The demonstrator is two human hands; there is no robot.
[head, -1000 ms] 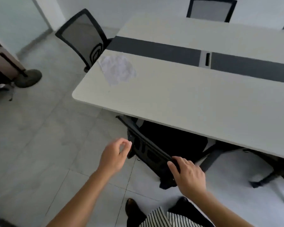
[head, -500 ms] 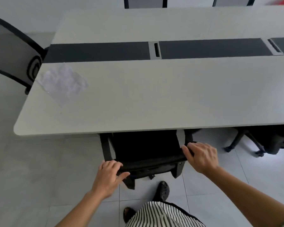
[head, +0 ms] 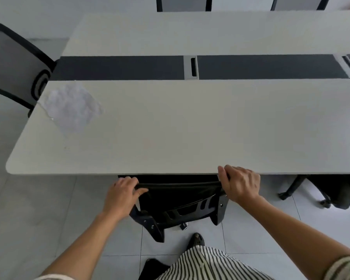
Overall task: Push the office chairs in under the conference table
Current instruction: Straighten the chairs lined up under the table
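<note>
A black office chair (head: pixel 180 201) stands right in front of me, its seat hidden under the near edge of the pale conference table (head: pixel 190 126). My left hand (head: pixel 121 196) grips the left end of the backrest's top bar. My right hand (head: pixel 240 183) grips the right end, close against the table edge. A second black chair (head: pixel 331 190) sits partly under the table at the right. A mesh-backed chair (head: pixel 14 65) stands at the table's left end, and two more backs (head: pixel 183 4) show along the far side.
A crumpled white sheet (head: pixel 71 108) lies on the table's left part. A dark strip with cable ports (head: pixel 191 66) runs along the table's middle. Grey floor tiles (head: pixel 38 219) spread to the left. My shoes and striped shirt show at the bottom.
The chair has gone further under the table, its backrest now near the table edge. Both hands moved forward with it, holding the top bar. The view has squared up to the table.
</note>
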